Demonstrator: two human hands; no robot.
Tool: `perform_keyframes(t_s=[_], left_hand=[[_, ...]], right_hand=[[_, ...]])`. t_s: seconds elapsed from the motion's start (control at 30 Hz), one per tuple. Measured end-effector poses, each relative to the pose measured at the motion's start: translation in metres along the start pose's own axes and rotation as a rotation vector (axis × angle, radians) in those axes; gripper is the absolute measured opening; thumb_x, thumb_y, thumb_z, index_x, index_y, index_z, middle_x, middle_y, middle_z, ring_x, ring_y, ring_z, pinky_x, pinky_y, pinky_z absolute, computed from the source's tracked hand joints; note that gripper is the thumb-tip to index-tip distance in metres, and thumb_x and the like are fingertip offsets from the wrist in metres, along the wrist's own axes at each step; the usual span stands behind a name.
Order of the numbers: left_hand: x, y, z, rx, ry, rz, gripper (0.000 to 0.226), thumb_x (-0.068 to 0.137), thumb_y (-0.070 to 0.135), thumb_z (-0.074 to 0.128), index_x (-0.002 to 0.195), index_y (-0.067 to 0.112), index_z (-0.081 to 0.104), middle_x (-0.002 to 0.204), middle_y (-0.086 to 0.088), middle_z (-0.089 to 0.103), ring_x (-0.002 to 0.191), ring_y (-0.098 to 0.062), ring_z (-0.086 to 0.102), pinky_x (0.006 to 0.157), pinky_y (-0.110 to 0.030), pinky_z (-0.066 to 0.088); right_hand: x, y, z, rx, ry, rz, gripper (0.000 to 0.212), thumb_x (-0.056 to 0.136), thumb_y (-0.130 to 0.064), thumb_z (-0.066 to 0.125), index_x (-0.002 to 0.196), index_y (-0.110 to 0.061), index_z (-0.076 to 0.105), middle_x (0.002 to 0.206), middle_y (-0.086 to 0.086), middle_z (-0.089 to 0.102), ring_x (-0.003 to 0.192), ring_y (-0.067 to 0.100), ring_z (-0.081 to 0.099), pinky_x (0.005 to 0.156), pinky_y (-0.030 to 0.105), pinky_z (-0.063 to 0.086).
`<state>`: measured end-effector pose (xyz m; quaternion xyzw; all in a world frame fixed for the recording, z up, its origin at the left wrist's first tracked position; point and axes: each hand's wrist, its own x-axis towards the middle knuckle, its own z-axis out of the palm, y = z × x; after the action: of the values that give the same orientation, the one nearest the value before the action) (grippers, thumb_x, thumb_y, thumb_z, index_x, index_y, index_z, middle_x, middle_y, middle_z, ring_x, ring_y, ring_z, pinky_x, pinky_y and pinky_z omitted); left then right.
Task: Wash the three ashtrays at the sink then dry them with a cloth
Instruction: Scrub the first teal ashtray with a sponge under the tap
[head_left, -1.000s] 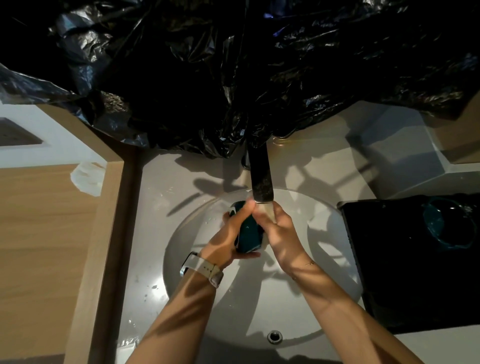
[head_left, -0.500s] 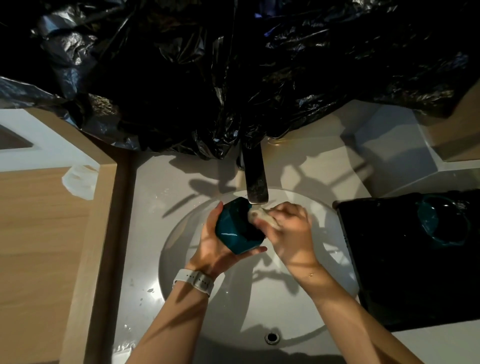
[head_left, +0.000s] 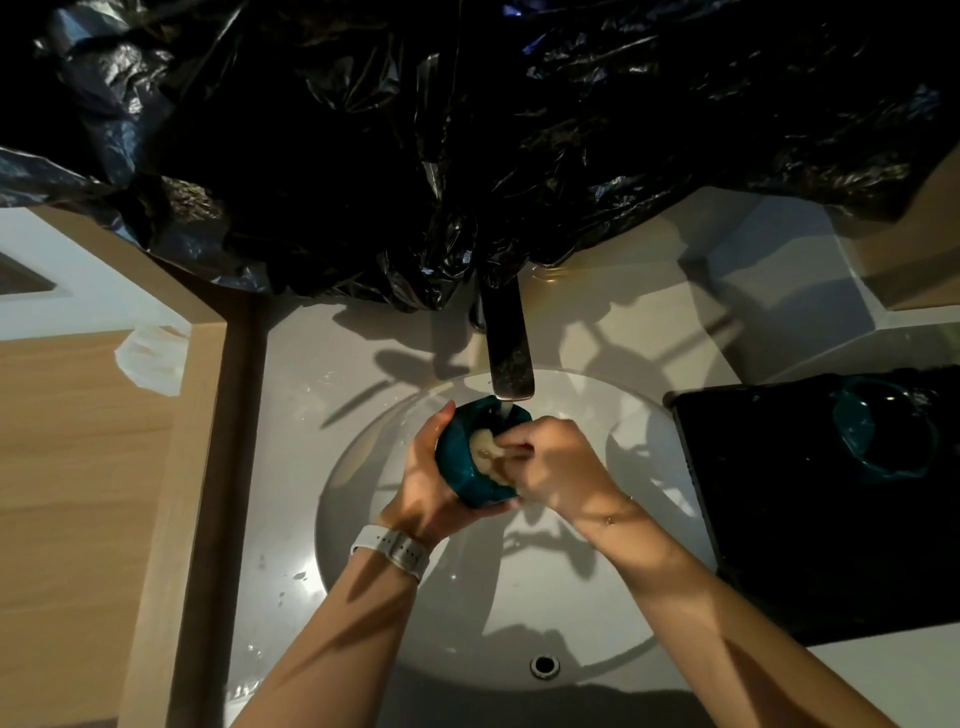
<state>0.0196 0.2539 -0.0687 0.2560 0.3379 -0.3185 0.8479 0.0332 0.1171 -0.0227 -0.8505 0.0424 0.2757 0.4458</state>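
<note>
My left hand (head_left: 427, 486) grips a dark teal ashtray (head_left: 460, 460) over the round white sink basin (head_left: 519, 613), right under the dark tap (head_left: 508, 349). Water runs from the tap onto the ashtray's top edge. My right hand (head_left: 558, 470) presses a pale soapy sponge (head_left: 485, 449) into the ashtray's hollow. A second teal ashtray (head_left: 878, 434) lies on a black tray (head_left: 789, 545) to the right of the basin.
Crumpled black plastic sheeting (head_left: 467, 140) hangs over the back of the counter and the tap's base. A wooden ledge (head_left: 171, 519) borders the sink on the left, with a white wad (head_left: 150, 358) on it. The overflow hole (head_left: 544, 666) sits at the basin's near side.
The ashtray turned in my left hand so its hollow faces my right hand. My right hand moved the sponge from the ashtray's side into the hollow, under the running water.
</note>
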Motion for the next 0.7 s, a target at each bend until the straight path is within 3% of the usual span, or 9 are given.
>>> perform_keyframes(t_s=[0.03,0.13,0.23,0.37,0.43,0.5,0.57,0.63,0.7], left_hand=[[0.0,-0.003,0.001,-0.014,0.0,-0.019,0.054,0.084,0.059,0.051,0.099,0.015,0.078,0.108,-0.017,0.074,0.101,-0.037,0.063,0.1,-0.055,0.041],[-0.003,-0.008,0.008,-0.03,0.015,-0.046,0.057,0.084,0.059,0.052,0.107,0.011,0.073,0.11,-0.02,0.072,0.099,-0.038,0.066,0.089,-0.052,0.05],[0.0,-0.008,0.01,-0.039,0.01,-0.033,0.059,0.086,0.062,0.047,0.108,0.013,0.071,0.104,-0.015,0.074,0.086,-0.033,0.072,0.076,-0.043,0.054],[0.005,-0.005,0.006,-0.041,0.013,0.017,0.06,0.084,0.06,0.047,0.101,0.012,0.077,0.106,-0.016,0.073,0.097,-0.035,0.062,0.083,-0.044,0.044],[0.006,-0.004,0.007,-0.015,-0.012,0.034,0.058,0.079,0.059,0.048,0.092,0.013,0.081,0.101,-0.016,0.073,0.092,-0.033,0.06,0.082,-0.042,0.04],[0.006,-0.007,0.01,-0.011,-0.031,0.031,0.058,0.08,0.059,0.047,0.092,0.013,0.081,0.103,-0.016,0.072,0.091,-0.032,0.059,0.086,-0.044,0.04],[0.007,-0.012,0.014,-0.029,-0.026,0.024,0.063,0.085,0.06,0.046,0.104,0.009,0.077,0.112,-0.018,0.07,0.101,-0.035,0.06,0.094,-0.048,0.042],[0.008,-0.015,0.019,-0.04,-0.003,0.031,0.063,0.085,0.061,0.049,0.118,0.011,0.07,0.12,-0.019,0.069,0.113,-0.038,0.06,0.101,-0.053,0.043],[0.01,-0.015,0.02,-0.029,0.023,0.053,0.061,0.084,0.061,0.049,0.116,0.013,0.069,0.118,-0.017,0.07,0.113,-0.036,0.06,0.104,-0.052,0.042]], right_hand=[[0.002,0.001,-0.002,-0.114,0.054,0.014,0.026,0.084,-0.006,0.065,0.109,-0.008,0.071,0.104,0.007,0.071,0.1,0.02,0.065,0.083,0.017,0.047],[0.007,-0.001,0.003,-0.092,0.229,-0.026,0.019,0.091,-0.008,0.056,0.099,-0.008,0.074,0.103,0.01,0.072,0.104,0.029,0.062,0.092,0.027,0.045],[0.008,-0.006,0.014,-0.148,0.183,-0.192,0.02,0.09,-0.003,0.056,0.101,-0.001,0.073,0.101,0.014,0.072,0.098,0.028,0.064,0.087,0.025,0.046],[0.009,0.001,0.0,0.014,0.0,-0.183,0.028,0.077,0.014,0.061,0.098,0.001,0.075,0.103,0.014,0.073,0.091,0.01,0.064,0.081,0.001,0.042],[0.013,0.001,-0.015,-0.041,-0.134,-0.094,0.025,0.076,0.006,0.07,0.097,-0.005,0.076,0.097,0.007,0.075,0.08,0.003,0.064,0.071,0.0,0.042],[0.02,0.001,-0.022,-0.219,-0.085,-0.082,0.018,0.08,-0.008,0.073,0.098,-0.01,0.076,0.094,0.002,0.074,0.083,0.008,0.066,0.068,0.003,0.041],[0.023,-0.005,-0.02,-0.384,0.082,-0.168,0.015,0.09,-0.015,0.063,0.098,-0.009,0.074,0.098,0.007,0.073,0.091,0.019,0.066,0.074,0.011,0.038],[0.021,-0.008,-0.012,-0.337,0.16,-0.234,0.02,0.093,-0.011,0.054,0.093,-0.004,0.072,0.095,0.012,0.072,0.084,0.02,0.063,0.072,0.014,0.036],[0.018,-0.005,-0.007,-0.111,0.123,-0.239,0.016,0.09,-0.004,0.057,0.091,-0.003,0.073,0.09,0.009,0.072,0.079,0.013,0.064,0.074,0.013,0.039]])
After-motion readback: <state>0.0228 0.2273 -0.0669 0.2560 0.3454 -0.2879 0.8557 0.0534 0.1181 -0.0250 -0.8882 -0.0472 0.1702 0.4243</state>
